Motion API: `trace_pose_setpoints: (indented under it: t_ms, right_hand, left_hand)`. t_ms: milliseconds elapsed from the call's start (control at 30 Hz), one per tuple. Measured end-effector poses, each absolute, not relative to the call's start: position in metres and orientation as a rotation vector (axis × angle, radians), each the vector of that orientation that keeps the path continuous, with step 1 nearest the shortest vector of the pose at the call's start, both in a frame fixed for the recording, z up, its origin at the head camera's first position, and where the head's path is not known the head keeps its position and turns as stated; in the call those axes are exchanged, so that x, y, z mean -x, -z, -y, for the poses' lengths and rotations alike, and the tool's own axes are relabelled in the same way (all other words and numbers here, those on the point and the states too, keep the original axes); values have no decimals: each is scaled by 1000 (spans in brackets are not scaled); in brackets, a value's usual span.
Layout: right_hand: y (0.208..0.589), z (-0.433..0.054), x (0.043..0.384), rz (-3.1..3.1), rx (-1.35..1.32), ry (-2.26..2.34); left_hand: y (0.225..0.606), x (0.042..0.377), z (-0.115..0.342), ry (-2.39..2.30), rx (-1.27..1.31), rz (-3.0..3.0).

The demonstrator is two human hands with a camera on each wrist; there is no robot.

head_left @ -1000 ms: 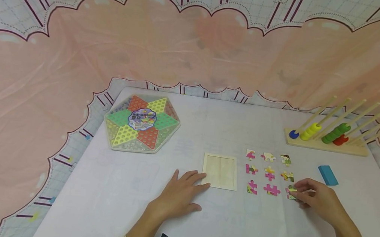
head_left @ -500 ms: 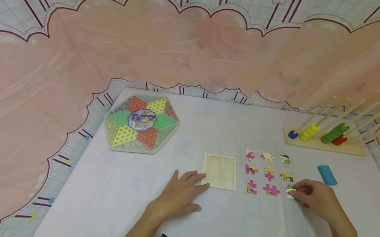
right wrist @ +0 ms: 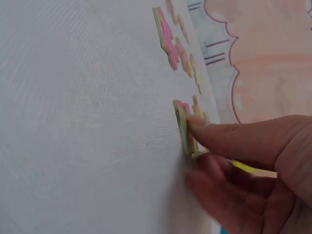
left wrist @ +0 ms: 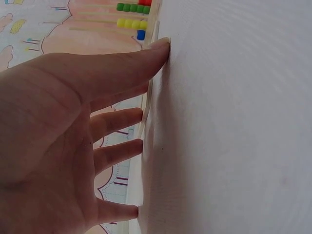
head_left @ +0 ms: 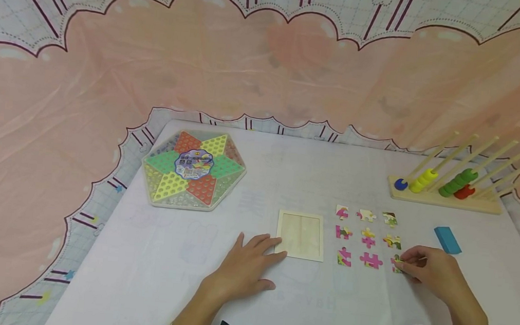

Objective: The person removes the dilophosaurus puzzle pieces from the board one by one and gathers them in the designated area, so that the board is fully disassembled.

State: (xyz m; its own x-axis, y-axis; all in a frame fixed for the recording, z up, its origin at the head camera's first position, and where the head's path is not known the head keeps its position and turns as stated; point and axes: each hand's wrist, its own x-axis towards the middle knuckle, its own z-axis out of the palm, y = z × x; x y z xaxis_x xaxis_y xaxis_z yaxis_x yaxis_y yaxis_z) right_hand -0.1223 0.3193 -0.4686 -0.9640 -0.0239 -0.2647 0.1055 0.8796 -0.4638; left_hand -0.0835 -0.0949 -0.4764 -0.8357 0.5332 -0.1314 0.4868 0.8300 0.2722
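My left hand (head_left: 251,265) lies spread on the white table, its fingertips touching the left edge of a square wooden puzzle tray (head_left: 301,235). In the left wrist view the fingers (left wrist: 117,119) are straight, tips down on the cloth and tray edge. At the lower right of several laid-out jigsaw pieces, my right hand (head_left: 433,270) pinches a pink and green jigsaw piece (head_left: 396,265) between thumb and fingers. The right wrist view shows that jigsaw piece (right wrist: 181,127) at the thumb tip, close to the table. To its left lies a pink jigsaw piece (head_left: 371,260).
A blue block (head_left: 448,240) lies beyond my right hand. Behind it stands a wooden bead counter (head_left: 447,198) with upright rods and coloured beads. A hexagonal Chinese checkers box (head_left: 194,169) sits at the back left. A patterned curtain (head_left: 268,70) hangs behind the table.
The pinched jigsaw piece looked paler and tilted half a second ago; its printed face shows more now. My right hand has shifted only slightly. The left hand has stayed in place.
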Motion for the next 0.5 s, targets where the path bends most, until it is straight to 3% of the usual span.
trace_pose_setpoints:
  t_ms: [500]
  right_hand:
    - [470, -318, 125, -2780, -92, 714]
  left_hand:
    - [475, 83, 95, -332, -793, -2812]
